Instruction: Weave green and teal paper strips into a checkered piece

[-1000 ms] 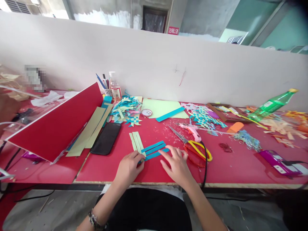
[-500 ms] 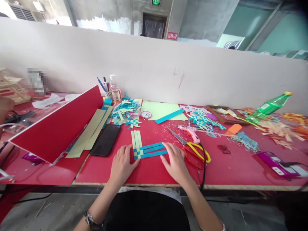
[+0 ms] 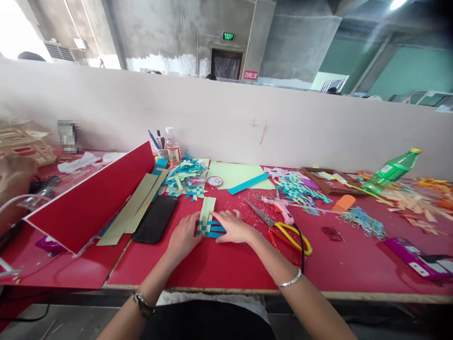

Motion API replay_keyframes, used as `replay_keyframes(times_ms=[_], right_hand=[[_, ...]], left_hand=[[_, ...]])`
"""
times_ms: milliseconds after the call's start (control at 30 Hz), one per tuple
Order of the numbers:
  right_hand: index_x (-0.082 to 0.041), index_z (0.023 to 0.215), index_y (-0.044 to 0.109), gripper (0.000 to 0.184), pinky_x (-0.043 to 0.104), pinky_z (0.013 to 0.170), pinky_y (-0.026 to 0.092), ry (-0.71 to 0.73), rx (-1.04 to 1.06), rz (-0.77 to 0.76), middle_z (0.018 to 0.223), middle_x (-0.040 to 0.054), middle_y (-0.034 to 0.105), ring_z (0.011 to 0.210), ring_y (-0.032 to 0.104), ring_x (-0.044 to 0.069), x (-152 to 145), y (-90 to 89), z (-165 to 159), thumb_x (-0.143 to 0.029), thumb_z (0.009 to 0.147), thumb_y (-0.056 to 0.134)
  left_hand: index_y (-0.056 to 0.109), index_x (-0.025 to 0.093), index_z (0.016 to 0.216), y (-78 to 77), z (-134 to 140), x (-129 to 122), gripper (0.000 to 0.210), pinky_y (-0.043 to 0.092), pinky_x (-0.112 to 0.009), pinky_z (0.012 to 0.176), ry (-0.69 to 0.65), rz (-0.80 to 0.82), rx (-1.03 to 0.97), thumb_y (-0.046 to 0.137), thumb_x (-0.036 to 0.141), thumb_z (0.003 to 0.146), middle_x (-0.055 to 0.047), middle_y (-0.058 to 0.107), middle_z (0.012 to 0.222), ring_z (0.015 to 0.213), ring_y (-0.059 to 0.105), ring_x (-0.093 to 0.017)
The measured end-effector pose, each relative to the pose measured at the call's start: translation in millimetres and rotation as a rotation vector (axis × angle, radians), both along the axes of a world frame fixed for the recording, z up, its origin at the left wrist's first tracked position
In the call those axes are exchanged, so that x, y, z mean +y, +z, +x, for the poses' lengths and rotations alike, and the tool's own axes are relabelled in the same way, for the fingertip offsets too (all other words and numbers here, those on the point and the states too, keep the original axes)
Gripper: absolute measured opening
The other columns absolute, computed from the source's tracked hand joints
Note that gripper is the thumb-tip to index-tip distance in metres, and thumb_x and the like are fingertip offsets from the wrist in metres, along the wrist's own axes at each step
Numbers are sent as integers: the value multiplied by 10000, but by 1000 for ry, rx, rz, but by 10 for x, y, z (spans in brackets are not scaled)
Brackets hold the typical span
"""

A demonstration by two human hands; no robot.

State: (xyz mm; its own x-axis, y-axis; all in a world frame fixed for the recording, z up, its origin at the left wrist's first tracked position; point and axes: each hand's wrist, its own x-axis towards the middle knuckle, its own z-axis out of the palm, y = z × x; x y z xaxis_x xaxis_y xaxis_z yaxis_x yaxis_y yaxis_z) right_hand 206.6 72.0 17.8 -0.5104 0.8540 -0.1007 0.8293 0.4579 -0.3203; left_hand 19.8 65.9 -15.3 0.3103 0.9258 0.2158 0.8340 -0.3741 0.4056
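Pale green and blue paper strips, woven into a small checkered patch (image 3: 203, 228), lie flat on the red tabletop. The loose green strips (image 3: 208, 208) point away from me, and the blue strips (image 3: 215, 229) run right, partly hidden under my fingers. My left hand (image 3: 183, 237) holds the left edge of the weave, thumb at the near side and fingers at the far side. From the right, my right hand (image 3: 234, 228) spans the blue strips between thumb and fingers, close to the patch.
Scissors (image 3: 279, 226) and a pink glue gun (image 3: 279, 208) lie right of my hands. To the left are a black phone (image 3: 155, 219), paper sheets (image 3: 130, 208) and a standing red board (image 3: 95, 196). Paper scraps (image 3: 187, 174), a bottle (image 3: 172, 146) and a green bottle (image 3: 392, 171) stand farther back.
My right hand has slid left along the blue strips toward the woven patch. My left hand stays at its left edge. The camera has tilted up a little.
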Motion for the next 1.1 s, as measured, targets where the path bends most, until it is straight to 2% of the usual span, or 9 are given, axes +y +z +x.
replay_keyframes(times_ms=[100,233,333,467,533,600,767,900,1100], right_hand=[[-184,1305,297,827,526,953,165,-6,72,-52,1214,153,478,1136,389,307,90,22,-32,-455,609,653],[-245,1209,421,414,460,928,212,-89,294,-75,910,35,630,901,550,186,156,18,-52,-295,800,464],[-276,1074,517,289,429,923,216,-114,371,-33,829,-17,631,825,564,143,165,24,-26,-196,822,400],[-268,978,510,225,440,958,145,-125,444,85,829,-43,609,815,558,115,147,103,40,-164,817,393],[-254,947,484,185,431,958,143,-108,455,146,824,-46,596,794,554,104,141,165,73,-162,822,384],[-244,919,465,141,401,925,204,-79,450,184,804,-43,586,760,545,102,141,220,102,-178,833,374],[-245,923,463,104,349,844,284,-77,436,200,783,-40,580,711,524,104,163,243,170,-232,835,408],[-239,945,508,178,302,775,332,-189,475,168,798,-19,596,769,528,130,181,183,210,-327,790,505],[-204,697,575,234,250,694,355,-161,513,159,749,-8,591,702,540,112,182,84,200,-344,827,440]], left_hand=[[385,155,1189,-46,-27,126,546,395,-363,854,-72,-32,-67,552,168,670,-91,570,1002,987,506,-231],[363,150,1228,-78,-53,197,628,412,-351,801,-90,-109,-174,558,153,632,-69,571,934,905,516,-219],[363,143,1240,-71,-33,241,651,411,-344,805,-91,-194,-307,575,189,625,-70,566,936,901,518,-212],[339,118,1265,26,50,393,716,447,-302,752,-26,-476,-638,602,370,649,-132,539,1089,968,529,-222],[417,132,1219,116,102,486,685,452,-275,724,-14,-583,-759,623,420,633,-121,572,1073,967,545,-223],[551,136,1082,210,155,566,548,452,-257,692,-93,-650,-818,627,438,631,-86,634,958,876,585,-203],[647,107,761,323,286,681,384,436,-224,523,-113,-678,-867,647,455,601,-46,653,664,550,570,-130],[635,113,763,291,350,697,400,426,-208,480,-67,-640,-911,644,474,592,-32,642,642,512,553,-113],[645,96,773,254,347,600,421,424,-208,467,-72,-647,-991,687,447,544,-35,639,620,513,551,-121]])
